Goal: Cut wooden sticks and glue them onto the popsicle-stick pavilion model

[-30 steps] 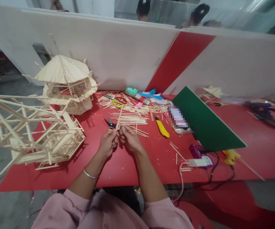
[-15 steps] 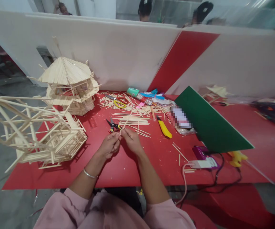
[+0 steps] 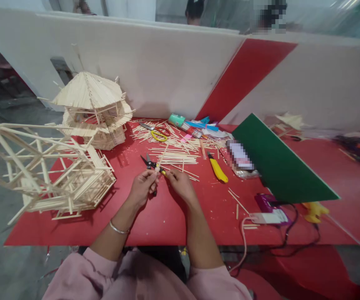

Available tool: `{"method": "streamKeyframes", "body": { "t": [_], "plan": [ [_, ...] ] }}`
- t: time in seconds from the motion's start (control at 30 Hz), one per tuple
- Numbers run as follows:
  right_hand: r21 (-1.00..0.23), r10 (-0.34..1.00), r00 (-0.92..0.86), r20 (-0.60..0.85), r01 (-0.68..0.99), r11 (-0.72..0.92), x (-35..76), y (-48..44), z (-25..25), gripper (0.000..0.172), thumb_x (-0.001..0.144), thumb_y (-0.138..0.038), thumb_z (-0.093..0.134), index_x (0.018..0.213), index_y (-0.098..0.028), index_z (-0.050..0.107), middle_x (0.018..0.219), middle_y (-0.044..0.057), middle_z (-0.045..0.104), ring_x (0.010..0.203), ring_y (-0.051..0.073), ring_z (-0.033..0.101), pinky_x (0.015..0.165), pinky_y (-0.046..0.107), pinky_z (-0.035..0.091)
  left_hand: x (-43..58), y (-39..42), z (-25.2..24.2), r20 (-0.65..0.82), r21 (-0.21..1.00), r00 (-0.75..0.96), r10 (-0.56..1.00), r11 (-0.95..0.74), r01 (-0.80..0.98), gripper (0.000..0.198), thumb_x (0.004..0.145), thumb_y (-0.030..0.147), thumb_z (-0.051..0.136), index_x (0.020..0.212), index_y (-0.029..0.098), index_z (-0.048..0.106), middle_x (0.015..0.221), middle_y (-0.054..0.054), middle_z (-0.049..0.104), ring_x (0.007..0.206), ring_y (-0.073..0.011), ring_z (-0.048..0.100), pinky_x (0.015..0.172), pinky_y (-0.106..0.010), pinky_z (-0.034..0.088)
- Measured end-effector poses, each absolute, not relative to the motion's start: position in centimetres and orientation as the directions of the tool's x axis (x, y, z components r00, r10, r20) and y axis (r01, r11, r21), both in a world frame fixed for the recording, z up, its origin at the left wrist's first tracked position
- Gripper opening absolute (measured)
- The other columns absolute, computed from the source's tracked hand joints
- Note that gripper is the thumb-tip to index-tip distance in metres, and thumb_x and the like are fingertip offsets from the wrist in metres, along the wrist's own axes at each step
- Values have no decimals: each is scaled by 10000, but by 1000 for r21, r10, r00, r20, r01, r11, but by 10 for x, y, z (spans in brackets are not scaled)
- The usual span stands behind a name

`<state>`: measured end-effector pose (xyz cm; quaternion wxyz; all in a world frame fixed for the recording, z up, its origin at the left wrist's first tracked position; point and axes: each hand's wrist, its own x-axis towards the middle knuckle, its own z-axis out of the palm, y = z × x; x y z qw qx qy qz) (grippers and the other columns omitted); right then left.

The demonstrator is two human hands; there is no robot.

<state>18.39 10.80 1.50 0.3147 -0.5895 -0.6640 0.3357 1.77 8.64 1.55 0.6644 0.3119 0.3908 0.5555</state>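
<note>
My left hand (image 3: pixel 142 187) is closed, pinching a thin wooden stick (image 3: pixel 162 155) with a small pale piece at its lower end. The stick points up and away over the table. My right hand (image 3: pixel 181 183) is beside it, thumb and fingers closed at the yellow-and-black handle of the snips (image 3: pixel 150 163). The dark blades of the snips point away to the left, and my left fingers partly cover the other handle. Just beyond lies a row of loose wooden sticks (image 3: pixel 180 157).
Stick-built models stand on the left: a roofed pavilion (image 3: pixel 89 93) and an open frame (image 3: pixel 39 166). Scissors (image 3: pixel 157 135), a yellow cutter (image 3: pixel 218 168), a phone (image 3: pixel 241 155), a green board (image 3: pixel 279 162) and a yellow glue gun (image 3: pixel 314 212) with cables lie around the red table (image 3: pixel 167 229).
My hands were together at the stick; now the right has moved apart and down to the snips' handle. The left still holds the stick. The view has shifted slightly.
</note>
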Motion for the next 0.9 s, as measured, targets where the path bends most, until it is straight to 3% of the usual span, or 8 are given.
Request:
{"method": "streamKeyframes", "body": {
  "t": [0.13, 0.23, 0.53, 0.77, 0.9],
  "plan": [
    [-589, 983, -175, -54, 801, 111, 189, 105, 23, 415, 964, -457, 480, 690, -199, 655, 651, 30, 632, 609, 156, 506, 578, 277, 258, 17, 86, 13, -204, 897, 51, 978, 208, -391, 532, 608, 540, 877, 921, 164, 668, 590, 41, 638, 389, -42, 438, 387, -164, 312],
    [-528, 975, -204, -89, 840, 127, 194, 102, 29, 407, 959, -446, 496, 688, -195, 666, 687, 37, 655, 635, 155, 523, 581, 279, 247, 16, 88, 12, -178, 915, 37, 983, 180, -360, 615, 637, 528, 858, 1098, 163, 676, 567, 59, 603, 395, -45, 418, 398, -171, 298],
    [-598, 933, -282, -222, 795, 98, 204, 97, 29, 471, 909, -524, 568, 605, -174, 652, 546, -14, 529, 543, 116, 440, 533, 270, 233, 16, 87, 16, -205, 872, 71, 976, 215, -439, 491, 615, 433, 872, 949, 184, 612, 760, 23, 681, 434, -29, 438, 395, -152, 269],
    [-640, 894, -336, -298, 765, 74, 208, 95, 28, 291, 863, -432, 652, 768, -191, 784, 651, 13, 683, 611, 140, 566, 567, 256, 331, 14, 90, 14, -246, 835, 79, 966, 252, -489, 505, 680, 490, 823, 1014, 133, 695, 758, -33, 726, 402, -11, 313, 385, -166, 183],
    [-724, 844, -445, -299, 682, 103, 211, 93, 30, 244, 843, -398, 675, 833, -194, 808, 769, 30, 740, 701, 160, 611, 606, 248, 385, 13, 90, 12, -289, 827, 80, 954, 291, -482, 526, 627, 476, 869, 998, 134, 719, 730, -18, 711, 409, -11, 353, 386, -155, 190]
  ]
}}
